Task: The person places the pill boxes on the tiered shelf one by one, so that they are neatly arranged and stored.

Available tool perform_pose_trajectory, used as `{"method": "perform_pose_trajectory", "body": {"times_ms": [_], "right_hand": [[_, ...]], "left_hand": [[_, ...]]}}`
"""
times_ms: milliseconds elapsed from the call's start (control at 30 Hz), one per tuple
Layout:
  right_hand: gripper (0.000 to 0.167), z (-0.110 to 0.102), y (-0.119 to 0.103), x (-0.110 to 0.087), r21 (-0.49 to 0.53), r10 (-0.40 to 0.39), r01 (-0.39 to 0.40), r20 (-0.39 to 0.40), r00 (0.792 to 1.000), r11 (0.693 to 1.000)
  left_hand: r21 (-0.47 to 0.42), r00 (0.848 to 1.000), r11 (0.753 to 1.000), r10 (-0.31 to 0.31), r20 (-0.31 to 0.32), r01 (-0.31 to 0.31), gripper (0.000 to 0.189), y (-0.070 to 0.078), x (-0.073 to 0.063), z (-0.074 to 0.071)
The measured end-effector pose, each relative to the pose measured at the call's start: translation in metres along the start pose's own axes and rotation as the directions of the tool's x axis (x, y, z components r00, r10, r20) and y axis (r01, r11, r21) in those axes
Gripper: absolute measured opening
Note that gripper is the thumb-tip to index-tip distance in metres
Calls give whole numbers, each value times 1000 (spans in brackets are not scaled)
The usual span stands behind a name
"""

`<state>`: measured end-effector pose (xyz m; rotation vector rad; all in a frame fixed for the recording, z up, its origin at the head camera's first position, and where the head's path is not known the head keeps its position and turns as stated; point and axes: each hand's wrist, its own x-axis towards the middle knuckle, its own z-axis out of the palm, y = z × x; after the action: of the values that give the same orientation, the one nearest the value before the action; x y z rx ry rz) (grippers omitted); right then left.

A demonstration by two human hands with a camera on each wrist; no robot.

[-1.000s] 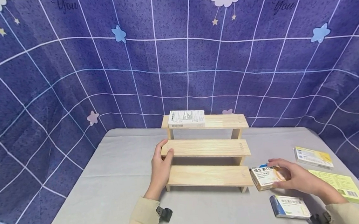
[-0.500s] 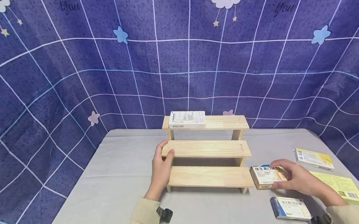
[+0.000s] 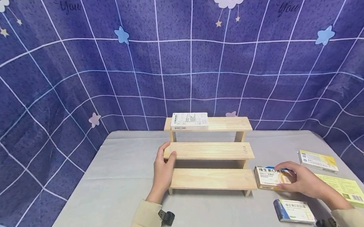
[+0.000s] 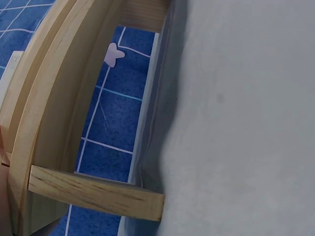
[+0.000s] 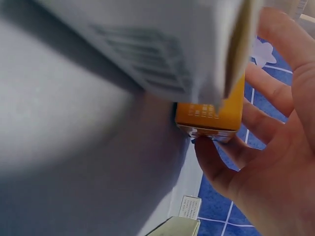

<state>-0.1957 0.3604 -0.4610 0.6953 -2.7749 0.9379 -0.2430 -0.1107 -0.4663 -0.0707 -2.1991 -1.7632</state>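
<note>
A three-tier wooden step shelf [image 3: 211, 179] stands in the middle of the grey-covered table. My left hand [image 3: 164, 172] grips the left end of its middle tier, thumb on top; the left wrist view shows the shelf's wooden board [image 4: 54, 103] and leg close up. To the right of the bottom tier, my right hand [image 3: 303, 180] holds a white and orange medicine box [image 3: 270, 177] by its right end. In the right wrist view the orange side of this medicine box [image 5: 211, 115] shows between fingers and thumb. A white medicine box [image 3: 189, 120] lies on the top tier's left part.
In front of the right hand lies a blue and white medicine box [image 3: 295, 211], blurred and near in the right wrist view. Farther right lie a yellow-and-white box [image 3: 318, 159] and a pale green box [image 3: 351, 189]. A blue patterned curtain [image 3: 177, 56] hangs behind the table.
The orange and white box in my right hand has shifted slightly to the right and back, turning a little. My left hand stays on the middle tier.
</note>
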Motion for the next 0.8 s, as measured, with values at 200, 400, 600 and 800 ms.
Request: {"method": "perform_pose_trajectory", "body": {"times_ms": [200, 400, 600, 800], "right_hand": [[62, -1, 4, -3, 8, -8, 8, 32, 999, 1000], [60, -7, 2, -3, -5, 48, -48, 7, 999, 999], [57, -17, -8, -1, -4, -14, 14, -71, 997, 1000], [57, -29, -23, 4, -28, -80, 77, -132, 988, 997]], "left_hand": [[4, 1000, 1000, -5, 10, 5, 45, -1, 0, 0], [4, 1000, 1000, -4, 9, 4, 49, 0, -1, 0], [3, 1000, 1000, 1, 6, -1, 44, -1, -1, 0], [1, 1000, 1000, 3, 6, -3, 48, -1, 0, 0]]}}
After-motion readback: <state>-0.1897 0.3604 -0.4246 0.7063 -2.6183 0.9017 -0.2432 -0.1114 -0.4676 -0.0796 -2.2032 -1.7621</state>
